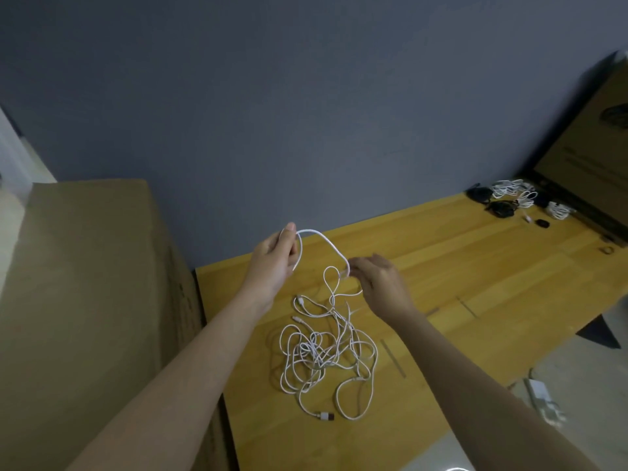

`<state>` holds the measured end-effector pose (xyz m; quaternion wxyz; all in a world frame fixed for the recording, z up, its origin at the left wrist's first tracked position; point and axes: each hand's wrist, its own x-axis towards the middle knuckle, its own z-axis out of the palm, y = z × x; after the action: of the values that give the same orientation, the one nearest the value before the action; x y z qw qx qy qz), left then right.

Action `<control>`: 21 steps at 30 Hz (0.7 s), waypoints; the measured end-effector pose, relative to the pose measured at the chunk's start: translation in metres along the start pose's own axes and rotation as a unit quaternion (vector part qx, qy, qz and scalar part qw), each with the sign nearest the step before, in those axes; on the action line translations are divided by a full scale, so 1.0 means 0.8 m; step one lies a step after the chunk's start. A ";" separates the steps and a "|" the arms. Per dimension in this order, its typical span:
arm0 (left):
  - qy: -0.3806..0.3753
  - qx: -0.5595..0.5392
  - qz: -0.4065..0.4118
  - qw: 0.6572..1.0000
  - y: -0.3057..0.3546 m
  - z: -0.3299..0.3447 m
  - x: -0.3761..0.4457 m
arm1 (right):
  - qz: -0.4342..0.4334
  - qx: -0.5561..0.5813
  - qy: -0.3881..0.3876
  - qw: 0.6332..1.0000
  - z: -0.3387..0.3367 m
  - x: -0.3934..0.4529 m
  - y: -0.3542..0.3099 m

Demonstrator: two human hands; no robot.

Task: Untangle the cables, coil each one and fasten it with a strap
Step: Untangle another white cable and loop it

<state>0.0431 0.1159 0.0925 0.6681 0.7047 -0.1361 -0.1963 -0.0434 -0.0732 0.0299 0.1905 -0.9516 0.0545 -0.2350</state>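
Both hands are raised over the desk [475, 283]: the left hand [275, 260] pinches one end of a white cable loop [323, 236], and the right hand [377, 277] pinches the other end. Below them, near the desk's left side, one tangled heap of white cables [326, 351] lies on the wood; the count of cables in it cannot be told. At the far right, about three white coiled bundles [509, 188] and two black ones [499, 208] lie together.
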 end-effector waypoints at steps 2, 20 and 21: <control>0.002 -0.014 0.005 1.000 0.001 0.000 0.000 | 0.021 -0.040 0.083 0.996 0.002 0.006 0.004; -0.137 -0.170 0.000 0.976 0.003 0.003 -0.006 | 0.174 0.102 0.048 0.978 -0.018 0.076 -0.029; -0.139 -0.184 0.003 0.973 0.002 0.003 -0.005 | 0.163 0.048 -0.001 0.985 -0.001 0.062 -0.024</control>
<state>0.0384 0.1160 0.0946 0.7614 0.5352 -0.1910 -0.3119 0.0001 -0.0653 0.0589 0.2716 -0.9200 0.1974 -0.2022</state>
